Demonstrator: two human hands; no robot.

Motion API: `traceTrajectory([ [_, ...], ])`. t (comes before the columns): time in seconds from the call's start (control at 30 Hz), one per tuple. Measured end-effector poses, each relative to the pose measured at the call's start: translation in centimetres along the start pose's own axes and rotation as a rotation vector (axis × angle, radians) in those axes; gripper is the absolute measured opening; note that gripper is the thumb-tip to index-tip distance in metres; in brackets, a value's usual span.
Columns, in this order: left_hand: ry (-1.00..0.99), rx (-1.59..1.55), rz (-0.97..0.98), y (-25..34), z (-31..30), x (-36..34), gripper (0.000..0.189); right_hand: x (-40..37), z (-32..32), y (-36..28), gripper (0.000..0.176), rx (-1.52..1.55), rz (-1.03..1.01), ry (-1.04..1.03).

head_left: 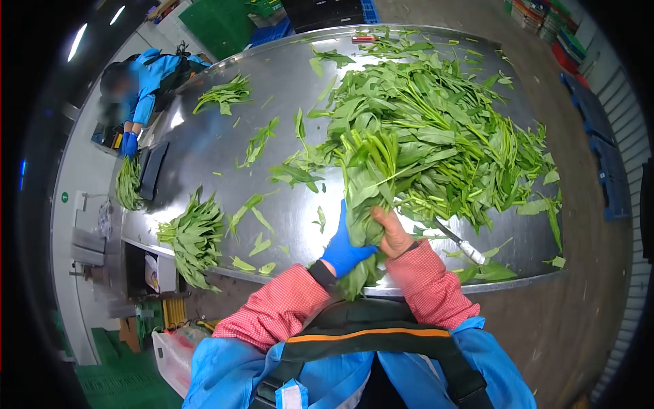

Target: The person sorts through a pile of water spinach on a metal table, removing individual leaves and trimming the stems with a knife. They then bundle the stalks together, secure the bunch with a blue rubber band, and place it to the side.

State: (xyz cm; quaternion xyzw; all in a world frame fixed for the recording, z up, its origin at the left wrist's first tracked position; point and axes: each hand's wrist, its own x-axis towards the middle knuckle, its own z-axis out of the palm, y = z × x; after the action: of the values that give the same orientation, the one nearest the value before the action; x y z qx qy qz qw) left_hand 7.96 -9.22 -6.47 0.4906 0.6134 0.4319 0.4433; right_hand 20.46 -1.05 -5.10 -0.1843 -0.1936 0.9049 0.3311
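A bunch of leafy green vegetables [368, 180] stands upright between my hands near the table's front edge, cut stems pointing away from me and leaves hanging toward me. My left hand [346, 247], in a blue glove, is closed around its lower left side. On the right side my bare right hand [393, 233] grips the same bunch. Just beyond lies a large heap of the same greens [443, 129]. To the right of my right hand a knife with a white handle [471, 252] rests on the metal, its blade pointing toward the heap.
The steel table [272, 184] carries loose leaves and separate bunches [194, 235] at its left end and another bunch [228, 94] farther back. A co-worker in blue [153, 75] holds greens [128, 183] beside a dark tray [154, 170]. A red-handled tool [364, 39] lies at the far edge.
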Motion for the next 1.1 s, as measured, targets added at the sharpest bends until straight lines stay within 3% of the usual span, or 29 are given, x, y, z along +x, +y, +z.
traceTrajectory([
  [0.07, 0.000, -0.130, 0.112, 0.9, -1.1, 0.3, 0.108, -0.2, -0.5, -1.3, 0.060, 0.041, -0.001, -0.055],
  [0.1, 0.034, 0.112, 0.181, 1.6, -2.6, 0.7, 0.102, 0.3, -2.5, -1.5, 0.079, 0.096, -0.066, -0.110],
  [0.13, 0.066, 0.354, 0.251, 2.6, -4.5, 1.1, 0.097, 0.1, -3.4, -2.5, 0.078, 0.136, -0.084, -0.105],
  [0.2, -0.092, 0.975, -0.162, 3.8, -6.9, 1.4, 0.090, 0.1, -6.5, -3.4, 0.073, 0.298, 0.085, -0.026],
  [0.23, -0.053, 0.895, -0.002, 2.5, -7.5, 1.3, 0.087, 0.4, -7.0, -3.0, 0.055, 0.279, 0.062, 0.080],
  [0.33, 0.015, 0.674, 0.079, 1.1, -9.0, 1.2, 0.086, -0.2, -9.7, -4.0, 0.037, -0.027, -0.087, 0.250],
  [0.37, 0.010, 0.672, 0.083, 0.8, -9.6, 1.1, 0.085, -1.4, -9.5, -5.7, 0.026, -0.051, -0.046, 0.212],
  [0.47, 0.051, 0.651, 0.141, 1.6, -10.3, 0.8, 0.085, -3.2, -6.3, -8.3, 0.020, -0.339, -0.112, 0.249],
  [0.57, 0.075, 0.796, 0.135, 2.6, -10.3, 0.3, 0.086, -3.7, -3.9, -9.3, 0.021, -0.204, -0.341, 0.305],
  [0.67, 0.133, 0.839, 0.169, 2.4, -11.6, -0.9, 0.087, -4.0, -6.0, -12.6, 0.021, -0.049, -0.589, 0.350],
  [0.7, 0.155, 0.842, 0.201, 2.7, -12.0, -0.7, 0.087, -4.7, -5.8, -13.4, 0.029, -0.316, -0.500, 0.347],
  [0.87, 0.126, 0.950, 0.256, 5.1, -10.3, -1.0, 0.087, -2.7, -0.4, -9.1, 0.083, -1.566, -0.536, 0.423],
  [0.93, 0.087, 1.016, 0.303, 6.2, -8.9, -1.1, 0.087, -2.0, 1.4, -6.8, 0.088, -1.714, -0.630, 0.376],
  [0.97, 0.082, 1.049, 0.313, 6.7, -8.5, -1.3, 0.086, -1.5, 1.3, -5.4, 0.068, -1.794, -0.659, 0.429],
  [1.1, 0.127, 1.015, 0.333, 6.4, -10.4, -2.4, 0.081, -1.8, -3.8, -10.7, 0.034, -0.906, -0.348, 0.490],
])
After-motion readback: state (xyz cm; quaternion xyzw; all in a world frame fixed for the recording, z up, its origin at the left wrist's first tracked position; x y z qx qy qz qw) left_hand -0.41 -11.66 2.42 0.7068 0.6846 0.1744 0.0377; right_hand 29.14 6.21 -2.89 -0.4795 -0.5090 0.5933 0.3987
